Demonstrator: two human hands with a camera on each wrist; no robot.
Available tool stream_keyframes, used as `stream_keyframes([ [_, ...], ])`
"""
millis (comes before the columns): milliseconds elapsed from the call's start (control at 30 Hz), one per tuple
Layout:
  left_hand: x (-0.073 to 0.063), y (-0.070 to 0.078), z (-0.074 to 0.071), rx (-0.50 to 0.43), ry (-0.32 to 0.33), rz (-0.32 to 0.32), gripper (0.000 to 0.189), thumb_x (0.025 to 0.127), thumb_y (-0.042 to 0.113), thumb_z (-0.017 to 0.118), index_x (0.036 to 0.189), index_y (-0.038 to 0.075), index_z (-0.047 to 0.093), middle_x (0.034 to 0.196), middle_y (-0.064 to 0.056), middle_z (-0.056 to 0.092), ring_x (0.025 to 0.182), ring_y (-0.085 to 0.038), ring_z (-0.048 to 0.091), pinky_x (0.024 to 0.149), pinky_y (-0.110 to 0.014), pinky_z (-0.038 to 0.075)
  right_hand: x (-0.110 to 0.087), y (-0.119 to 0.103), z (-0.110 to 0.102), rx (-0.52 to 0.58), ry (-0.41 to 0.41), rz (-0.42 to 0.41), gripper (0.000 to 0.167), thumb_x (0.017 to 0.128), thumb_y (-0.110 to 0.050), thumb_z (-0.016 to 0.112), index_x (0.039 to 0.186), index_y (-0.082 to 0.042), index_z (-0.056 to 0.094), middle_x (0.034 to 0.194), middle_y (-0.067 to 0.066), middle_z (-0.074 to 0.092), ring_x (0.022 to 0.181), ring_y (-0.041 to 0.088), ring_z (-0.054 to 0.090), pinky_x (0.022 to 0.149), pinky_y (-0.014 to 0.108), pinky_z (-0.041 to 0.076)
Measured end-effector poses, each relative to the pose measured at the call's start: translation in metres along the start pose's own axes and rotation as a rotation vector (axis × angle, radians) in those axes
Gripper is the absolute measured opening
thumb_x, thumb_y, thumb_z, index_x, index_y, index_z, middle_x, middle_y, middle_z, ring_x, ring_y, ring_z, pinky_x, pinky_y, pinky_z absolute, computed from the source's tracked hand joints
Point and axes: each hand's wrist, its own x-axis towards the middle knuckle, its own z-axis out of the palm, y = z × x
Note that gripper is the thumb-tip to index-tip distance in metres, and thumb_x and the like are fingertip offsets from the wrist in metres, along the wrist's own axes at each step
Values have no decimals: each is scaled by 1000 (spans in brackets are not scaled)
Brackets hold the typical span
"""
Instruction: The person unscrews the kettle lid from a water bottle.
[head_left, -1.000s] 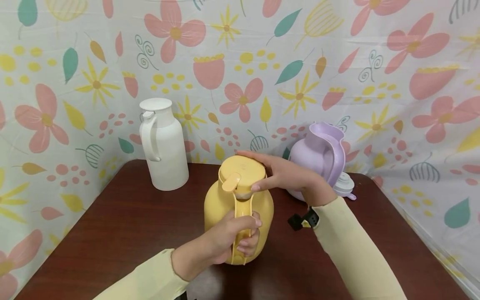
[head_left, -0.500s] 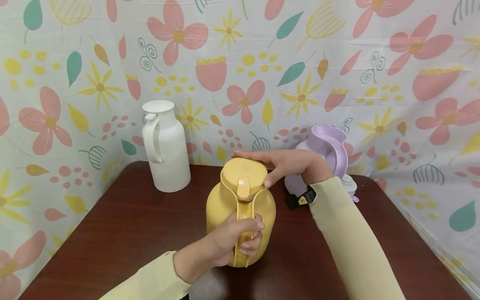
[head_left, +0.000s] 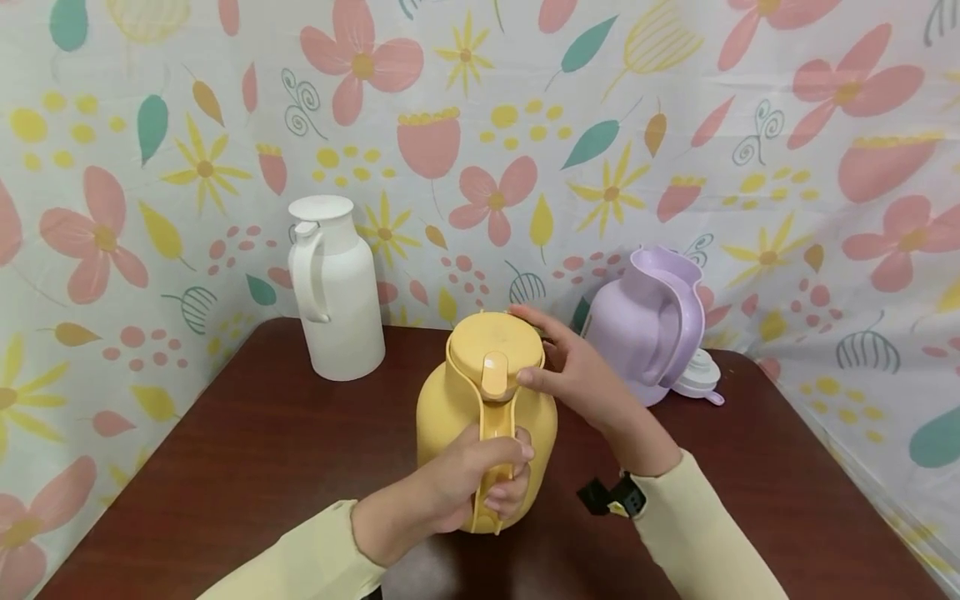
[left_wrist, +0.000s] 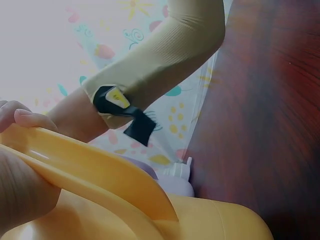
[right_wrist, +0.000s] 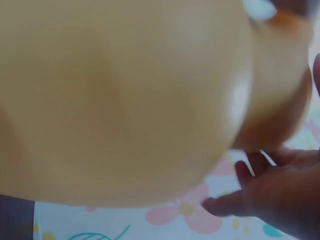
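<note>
A yellow thermos jug (head_left: 442, 417) stands upright on the dark wooden table with its handle facing me. My left hand (head_left: 480, 475) grips this handle (left_wrist: 100, 170), fingers curled round it. Its round yellow lid (head_left: 498, 337) sits on the neck, and the lid's lever tab (head_left: 494, 374) lines up with the handle. At the lid's right side is my right hand (head_left: 581, 379), thumb near the front edge and forefinger by the back. The right wrist view shows that hand's fingers (right_wrist: 245, 175) spread loosely beside the neck; whether they touch it I cannot tell.
At the back left stands a white thermos jug (head_left: 345, 308). A purple thermos jug (head_left: 626, 333) without its lid stands back right, beside a whitish stopper with a purple tab (head_left: 699, 375). A floral curtain (head_left: 480, 108) hangs behind the dark table (head_left: 300, 467).
The lid has turned, bringing its lever tab from left of the handle into line with it. My right hand has slid off the lid's top toward its right side. The left hand keeps its grip.
</note>
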Motion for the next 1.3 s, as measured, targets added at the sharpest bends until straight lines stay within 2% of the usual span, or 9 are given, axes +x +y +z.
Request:
stream_keyframes([
  [133, 0, 2, -1, 0, -3, 3, 28, 92, 12, 43, 65, 19, 45, 49, 13, 36, 44, 0, 30, 49, -17, 27, 3, 0, 3, -27, -8, -21, 93, 91, -44, 74, 158, 1, 29, 157, 29, 37, 114, -4, 62, 93, 16, 54],
  [267, -1, 2, -2, -7, 7, -23, 29, 93, 14, 42, 64, 20, 45, 48, 13, 36, 43, 1, 31, 49, -17, 27, 11, -3, -12, -30, -163, -2, 92, 93, -41, 73, 160, 0, 24, 157, 30, 39, 121, -4, 59, 98, 16, 51],
  [400, -2, 3, -3, 6, 17, -29, 28, 92, 15, 42, 65, 19, 44, 48, 13, 36, 44, 0, 30, 49, -18, 27, 25, -11, -31, -120, -348, 41, 92, 95, -44, 69, 162, -5, 20, 166, 22, 30, 150, 21, 41, 112, 17, 40],
  [500, -2, 3, -4, 17, 20, -30, 27, 92, 16, 42, 65, 19, 44, 49, 13, 35, 44, 0, 30, 50, -18, 27, 35, -18, -43, -208, -459, 72, 89, 96, -42, 67, 163, -8, 20, 169, 17, 27, 157, 35, 24, 120, 22, 32],
  [600, -2, 2, -4, 17, 18, -30, 27, 92, 16, 42, 65, 19, 44, 49, 13, 35, 45, 0, 30, 50, -18, 27, 46, -22, -51, -224, -568, 92, 86, 98, -36, 66, 163, -9, 18, 167, 17, 30, 154, 22, 34, 120, 23, 32],
  [800, -3, 2, -5, 14, 18, -23, 29, 93, 15, 42, 65, 19, 43, 49, 13, 35, 45, 0, 30, 50, -18, 28, 66, -17, -61, -117, -743, 71, 91, 97, -34, 68, 162, -2, 13, 167, 12, 31, 140, -5, 44, 115, 16, 38],
  [1000, -2, 0, -4, 17, 13, -19, 29, 93, 15, 42, 65, 18, 43, 49, 13, 35, 45, 0, 30, 50, -19, 27, 77, 0, -66, 72, -888, -14, 91, 99, -33, 66, 163, -6, 8, 160, -17, 39, 143, 1, 45, 115, 23, 42],
  [1167, -1, -1, -1, 4, 5, -12, 28, 93, 13, 43, 66, 18, 43, 49, 12, 35, 45, -1, 30, 50, -18, 27, 71, 11, -68, 120, -868, -97, 80, 103, -38, 57, 165, -14, 12, 168, -11, 29, 154, 7, 34, 123, 29, 35],
  [1300, -1, 0, 1, 1, 0, -6, 28, 93, 12, 43, 66, 18, 43, 50, 12, 34, 45, -1, 29, 50, -17, 27, 50, -6, -63, -38, -569, -62, 87, 100, -61, 48, 164, -10, 16, 172, 9, 22, 161, 22, 18, 127, 54, 25],
])
